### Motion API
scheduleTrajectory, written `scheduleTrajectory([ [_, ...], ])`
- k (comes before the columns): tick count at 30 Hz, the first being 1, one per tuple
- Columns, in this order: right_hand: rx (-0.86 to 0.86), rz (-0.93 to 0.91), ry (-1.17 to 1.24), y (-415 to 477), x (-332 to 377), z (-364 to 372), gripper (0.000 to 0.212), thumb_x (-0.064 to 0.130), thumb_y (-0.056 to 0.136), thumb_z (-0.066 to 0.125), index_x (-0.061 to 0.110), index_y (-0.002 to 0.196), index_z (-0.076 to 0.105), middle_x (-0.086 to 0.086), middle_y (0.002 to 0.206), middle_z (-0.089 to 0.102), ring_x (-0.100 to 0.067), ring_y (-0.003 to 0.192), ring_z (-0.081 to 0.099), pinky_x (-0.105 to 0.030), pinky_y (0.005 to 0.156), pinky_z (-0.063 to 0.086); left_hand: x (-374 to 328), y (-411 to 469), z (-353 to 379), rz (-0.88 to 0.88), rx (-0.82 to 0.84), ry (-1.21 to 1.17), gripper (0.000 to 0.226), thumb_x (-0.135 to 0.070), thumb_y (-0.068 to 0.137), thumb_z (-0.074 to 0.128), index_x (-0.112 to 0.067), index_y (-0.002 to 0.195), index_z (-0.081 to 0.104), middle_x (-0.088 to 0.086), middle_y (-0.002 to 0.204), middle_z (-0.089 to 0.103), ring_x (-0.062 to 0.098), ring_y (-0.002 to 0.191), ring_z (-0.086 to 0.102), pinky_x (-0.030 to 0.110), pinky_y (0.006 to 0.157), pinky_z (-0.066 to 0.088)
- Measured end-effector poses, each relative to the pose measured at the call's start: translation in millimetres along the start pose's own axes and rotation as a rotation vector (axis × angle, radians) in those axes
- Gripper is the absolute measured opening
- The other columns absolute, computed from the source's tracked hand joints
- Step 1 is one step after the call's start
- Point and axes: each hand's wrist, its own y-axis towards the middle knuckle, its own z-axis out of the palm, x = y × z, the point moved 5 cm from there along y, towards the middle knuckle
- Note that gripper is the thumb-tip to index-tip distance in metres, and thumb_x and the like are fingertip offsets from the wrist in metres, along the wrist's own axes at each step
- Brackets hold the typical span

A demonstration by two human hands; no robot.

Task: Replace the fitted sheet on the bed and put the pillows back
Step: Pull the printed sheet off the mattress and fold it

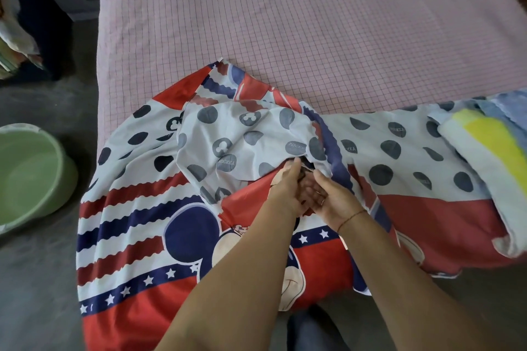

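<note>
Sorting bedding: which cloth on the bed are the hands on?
The cartoon-print sheet, red, white and navy, at the near edge. The pink checked cloth lies flat beyond; the yellow-striped cloth sits folded.

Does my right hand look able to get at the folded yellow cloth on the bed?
Probably yes. The folded cloth lies uncovered off to the side of the right hand, with only the patterned sheet lying between them.

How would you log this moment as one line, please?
printed sheet: bunched on near edge of pink checked bed | left grip: pinches its fold | right grip: pinches same fold
</note>
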Motion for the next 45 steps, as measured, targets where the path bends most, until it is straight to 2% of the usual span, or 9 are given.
scheduleTrajectory([
  [4, -0.057, 0.039, 0.070, 8, -3, -15, 0.015, 0.025, 0.094, 0.058, 0.012, 0.096, 0.066, -0.003, 0.090, 0.066, -0.012, 0.083, 0.061, -0.027, 0.077, 0.050, 0, 11, -6, 0.090, -0.105, -0.188, 0.021, -0.029, 0.096, 0.058, -0.010, 0.105, 0.062, 0.005, 0.077, 0.063, 0.014, 0.054, 0.061, 0.021, 0.042, 0.048],
  [9, -0.057, 0.011, 0.019, 18, 9, -23, 0.017, 0.031, 0.094, 0.057, 0.017, 0.094, 0.065, 0.003, 0.086, 0.067, -0.009, 0.085, 0.062, -0.024, 0.071, 0.048, -11, 7, -38, 0.222, -0.164, -0.242, 0.023, -0.012, 0.098, 0.054, -0.008, 0.121, 0.056, 0.006, 0.081, 0.061, 0.012, 0.063, 0.062, 0.020, 0.047, 0.052],
  [13, -0.077, -0.032, 0.006, 27, 30, -31, 0.015, 0.032, 0.095, 0.054, 0.020, 0.097, 0.063, 0.006, 0.087, 0.066, -0.009, 0.087, 0.059, -0.025, 0.075, 0.045, -29, -14, -96, 0.315, -0.165, -0.202, 0.015, -0.014, 0.099, 0.052, -0.005, 0.107, 0.061, 0.007, 0.081, 0.068, 0.014, 0.071, 0.065, 0.023, 0.066, 0.055],
  [19, -0.066, -0.079, -0.098, 22, 39, -20, 0.038, 0.033, 0.099, 0.048, 0.025, 0.136, 0.048, 0.006, 0.121, 0.056, -0.011, 0.117, 0.046, -0.034, 0.102, 0.030, -68, -53, -189, 0.476, -0.230, -0.067, 0.018, -0.018, 0.101, 0.048, -0.007, 0.097, 0.062, -0.002, 0.064, 0.068, 0.005, 0.056, 0.064, 0.019, 0.060, 0.055],
  [25, -0.095, -0.006, -0.132, 0, -3, 10, 0.008, 0.034, 0.097, 0.052, 0.029, 0.102, 0.056, 0.009, 0.102, 0.059, -0.009, 0.105, 0.053, -0.033, 0.096, 0.035, -87, -84, -245, 0.550, -0.223, -0.104, 0.022, -0.021, 0.102, 0.048, -0.009, 0.090, 0.062, 0.002, 0.068, 0.056, 0.008, 0.060, 0.054, 0.020, 0.063, 0.057],
  [31, -0.054, 0.177, -0.037, -32, -94, 58, 0.036, 0.044, 0.091, 0.059, 0.022, 0.118, 0.055, -0.005, 0.122, 0.055, -0.019, 0.116, 0.052, -0.037, 0.104, 0.037, -82, -119, -282, 0.496, -0.155, -0.034, 0.023, -0.024, 0.101, 0.049, -0.011, 0.088, 0.063, 0.004, 0.075, 0.057, 0.011, 0.061, 0.057, 0.022, 0.061, 0.051],
  [37, 0.076, 0.235, 0.250, -67, -147, 117, 0.025, 0.035, 0.086, 0.066, 0.012, 0.096, 0.065, -0.004, 0.088, 0.067, -0.016, 0.085, 0.062, -0.034, 0.095, 0.048, -55, -145, -306, 0.434, -0.107, 0.115, 0.022, -0.020, 0.103, 0.043, -0.010, 0.093, 0.060, 0.000, 0.061, 0.057, 0.007, 0.050, 0.051, 0.018, 0.054, 0.052],
  [40, 0.032, 0.186, 0.277, -77, -159, 123, 0.016, 0.024, 0.091, 0.062, 0.011, 0.083, 0.059, 0.001, 0.058, 0.052, -0.013, 0.068, 0.053, -0.028, 0.079, 0.050, -45, -148, -317, 0.437, -0.101, 0.126, 0.023, -0.022, 0.104, 0.042, -0.012, 0.089, 0.057, 0.002, 0.066, 0.045, 0.008, 0.051, 0.042, 0.017, 0.051, 0.051],
  [45, 0.029, 0.176, 0.272, -107, -191, 126, 0.018, 0.020, 0.093, 0.060, 0.013, 0.077, 0.056, 0.000, 0.059, 0.046, -0.011, 0.065, 0.049, -0.026, 0.074, 0.049, -18, -160, -312, 0.439, 0.100, 0.090, 0.044, -0.044, 0.101, 0.038, -0.012, 0.113, 0.065, 0.004, 0.100, 0.074, 0.015, 0.089, 0.071, 0.026, 0.081, 0.056],
])
